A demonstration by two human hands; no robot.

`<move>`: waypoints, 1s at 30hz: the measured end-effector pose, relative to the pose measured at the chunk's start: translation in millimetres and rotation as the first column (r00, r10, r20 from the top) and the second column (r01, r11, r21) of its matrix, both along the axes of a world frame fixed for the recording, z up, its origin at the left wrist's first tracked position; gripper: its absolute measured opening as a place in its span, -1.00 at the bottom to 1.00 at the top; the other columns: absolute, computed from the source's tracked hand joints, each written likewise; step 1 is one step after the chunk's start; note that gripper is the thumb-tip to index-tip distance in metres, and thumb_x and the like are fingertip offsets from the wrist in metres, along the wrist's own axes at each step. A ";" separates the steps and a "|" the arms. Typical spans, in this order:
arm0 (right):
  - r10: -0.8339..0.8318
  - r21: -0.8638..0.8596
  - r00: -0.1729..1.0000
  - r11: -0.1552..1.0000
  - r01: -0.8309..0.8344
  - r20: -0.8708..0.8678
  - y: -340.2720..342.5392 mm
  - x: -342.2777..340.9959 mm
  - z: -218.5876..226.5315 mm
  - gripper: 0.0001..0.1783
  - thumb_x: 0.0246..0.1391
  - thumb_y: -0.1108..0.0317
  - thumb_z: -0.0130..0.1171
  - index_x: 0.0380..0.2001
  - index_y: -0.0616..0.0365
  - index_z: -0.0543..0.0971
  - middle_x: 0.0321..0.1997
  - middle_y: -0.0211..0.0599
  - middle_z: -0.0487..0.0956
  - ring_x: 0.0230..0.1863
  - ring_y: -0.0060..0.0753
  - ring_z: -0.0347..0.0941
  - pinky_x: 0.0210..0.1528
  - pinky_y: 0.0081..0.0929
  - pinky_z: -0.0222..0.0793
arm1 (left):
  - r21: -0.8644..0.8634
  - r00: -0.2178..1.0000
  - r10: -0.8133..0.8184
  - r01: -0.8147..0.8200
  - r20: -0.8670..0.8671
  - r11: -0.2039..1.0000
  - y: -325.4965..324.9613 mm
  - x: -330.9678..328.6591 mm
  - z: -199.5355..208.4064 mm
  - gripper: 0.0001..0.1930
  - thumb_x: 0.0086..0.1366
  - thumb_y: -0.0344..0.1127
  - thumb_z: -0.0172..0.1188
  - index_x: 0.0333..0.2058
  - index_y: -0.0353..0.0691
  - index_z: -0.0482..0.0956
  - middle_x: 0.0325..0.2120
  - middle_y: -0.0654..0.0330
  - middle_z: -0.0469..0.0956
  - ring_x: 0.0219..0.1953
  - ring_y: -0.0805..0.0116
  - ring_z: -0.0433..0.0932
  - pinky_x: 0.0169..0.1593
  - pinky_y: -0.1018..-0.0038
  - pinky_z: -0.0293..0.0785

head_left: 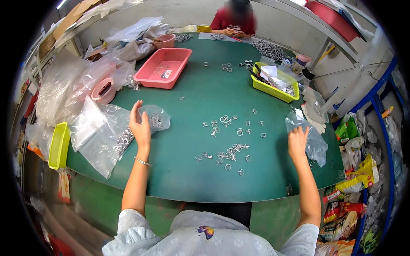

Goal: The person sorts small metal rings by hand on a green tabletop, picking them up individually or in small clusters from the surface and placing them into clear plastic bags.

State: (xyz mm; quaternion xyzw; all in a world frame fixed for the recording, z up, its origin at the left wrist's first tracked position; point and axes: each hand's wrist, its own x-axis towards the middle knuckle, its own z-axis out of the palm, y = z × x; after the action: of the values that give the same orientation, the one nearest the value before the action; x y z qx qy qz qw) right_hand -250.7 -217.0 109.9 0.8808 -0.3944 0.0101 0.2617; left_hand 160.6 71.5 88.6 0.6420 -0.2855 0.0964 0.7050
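My left hand [140, 128] is raised at the left of the table, fingers stretched up and thumb apart. Against its palm side rests a small clear plastic bag [161, 119] with metal rings inside. Just left of that wrist, more silver rings [124, 141] lie in or on a large clear plastic sheet [99, 141]. Over at the right, my right hand [298, 143] has its fingers bent down onto a clear plastic bag [317, 145], gripping its upper part. Between both hands, loose ring-shaped metal pieces [232, 150] lie scattered in two groups on the green table [183, 179].
A pink tray [179, 57] stands at the far left, near a round pink tub [103, 91]. At the far right sits a yellow-green basket [273, 90] of parts, with white gloves [314, 119] nearby. Across the table a person in red [232, 21] handles something small beside a ring heap [270, 50].
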 end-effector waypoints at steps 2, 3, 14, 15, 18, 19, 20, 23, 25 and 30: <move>0.024 -0.141 0.998 0.990 -0.016 0.057 -17.5 -0.7 12.9 -0.79 -0.32 0.53 0.20 -0.46 0.16 0.60 -0.36 -0.23 0.52 -0.06 -0.21 0.35 0.27 0.02 -0.07 | 0.123 0.989 0.021 -0.039 0.148 0.992 2.4 -9.0 3.3 -0.55 0.13 -0.62 -0.03 0.05 -0.36 0.36 0.06 0.08 0.36 0.12 0.32 0.32 0.19 0.41 0.18; 0.038 -0.197 0.994 0.980 -0.016 0.107 -34.1 -5.7 15.2 -0.79 -0.31 0.52 0.20 -0.45 0.15 0.59 -0.36 -0.23 0.51 -0.06 -0.22 0.35 0.27 0.01 -0.07 | 0.111 0.988 -0.026 0.009 0.150 0.994 0.1 -15.1 7.0 -0.50 0.04 -0.63 0.00 0.04 -0.33 0.37 0.07 0.04 0.33 0.17 0.19 0.27 0.23 0.34 0.09; 0.290 0.159 0.725 0.862 -0.482 0.624 -2.2 35.4 17.2 -0.53 -0.14 0.49 0.19 -0.06 0.13 0.44 -0.01 -0.16 0.45 0.08 -0.13 0.31 0.10 -0.09 0.13 | 0.418 0.826 -0.430 0.268 0.363 0.868 -29.8 -134.9 26.3 -0.57 0.07 -0.61 0.04 -0.02 -0.31 0.40 0.03 -0.01 0.34 0.13 0.06 0.30 0.19 0.30 0.17; 0.423 0.088 0.581 0.752 -0.653 0.695 38.6 52.9 47.6 -0.58 -0.14 0.55 0.13 -0.10 0.14 0.47 -0.07 -0.17 0.49 0.03 -0.13 0.36 0.06 -0.20 0.19 | 0.478 0.830 -0.474 0.301 0.295 0.825 -30.8 -140.2 18.4 -0.56 0.07 -0.59 0.06 0.00 -0.30 0.39 0.05 -0.02 0.33 0.14 0.05 0.30 0.18 0.29 0.18; 0.511 0.111 0.263 0.309 -0.945 0.818 135.9 63.1 124.6 -0.54 -0.23 0.61 0.06 -0.13 0.20 0.50 -0.10 -0.24 0.51 -0.14 -0.15 0.42 -0.03 -0.27 0.26 | 0.702 0.760 -0.604 0.294 0.239 0.648 -36.2 -143.2 -16.5 -0.42 0.12 -0.51 0.12 0.15 -0.31 0.20 0.20 -0.06 0.13 0.27 -0.07 0.06 0.27 0.22 0.07; 0.517 0.111 0.204 0.207 -0.972 0.831 162.0 61.8 139.8 -0.58 -0.22 0.55 0.05 -0.16 0.19 0.50 -0.10 -0.22 0.51 -0.13 -0.18 0.42 -0.07 -0.30 0.28 | 0.730 0.759 -0.622 0.312 0.194 0.608 -40.3 -143.3 -36.1 -0.39 0.14 -0.46 0.14 0.17 -0.33 0.16 0.23 -0.07 0.08 0.29 -0.08 0.01 0.28 0.23 0.03; 0.511 0.102 0.122 0.068 -0.992 0.851 188.3 64.3 154.6 -0.61 -0.22 0.49 0.05 -0.19 0.18 0.50 -0.10 -0.20 0.50 -0.12 -0.21 0.42 -0.10 -0.33 0.30 | 0.770 0.774 -0.614 0.294 0.156 0.566 -36.0 -140.7 -46.4 -0.36 0.15 -0.42 0.16 0.19 -0.34 0.11 0.25 -0.07 0.03 0.31 -0.08 -0.04 0.30 0.23 0.00; 0.543 0.304 0.111 -0.281 -0.910 0.833 216.6 57.8 214.6 -0.75 -0.20 0.41 0.09 -0.34 0.18 0.51 -0.22 -0.14 0.50 -0.18 -0.27 0.43 -0.23 -0.38 0.33 | 0.846 0.763 -0.635 0.253 0.124 0.469 -42.7 -154.1 -34.3 -0.36 0.22 -0.32 0.13 0.19 -0.42 0.07 0.26 -0.14 -0.02 0.32 -0.09 -0.10 0.31 0.23 -0.03; 0.553 0.284 0.087 -0.282 -0.917 0.828 214.9 48.5 225.5 -0.87 -0.19 0.40 0.11 -0.52 0.22 0.50 -0.36 -0.20 0.52 -0.29 -0.38 0.44 -0.35 -0.47 0.32 | 0.857 0.760 -0.640 0.250 0.115 0.451 -43.3 -156.5 -37.2 -0.37 0.23 -0.32 0.11 0.19 -0.44 0.06 0.26 -0.15 -0.02 0.32 -0.09 -0.10 0.31 0.24 -0.04; 0.346 -0.019 -0.007 0.031 -0.999 0.938 236.0 14.3 191.3 -0.83 -0.19 0.34 0.12 -0.53 0.23 0.49 -0.38 -0.19 0.52 -0.29 -0.36 0.45 -0.31 -0.47 0.32 | 0.818 0.777 -0.618 0.273 0.122 0.506 -48.3 -161.0 -43.1 -0.38 0.28 -0.31 0.05 0.23 -0.37 0.02 0.26 -0.11 0.00 0.33 -0.01 -0.09 0.32 0.28 -0.07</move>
State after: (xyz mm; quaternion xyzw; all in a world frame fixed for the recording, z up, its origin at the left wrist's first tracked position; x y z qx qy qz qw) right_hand -236.4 18.9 301.2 0.8406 0.1627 0.3681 -0.3626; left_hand -0.4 23.2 45.4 0.7431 -0.5951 -0.0940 0.2911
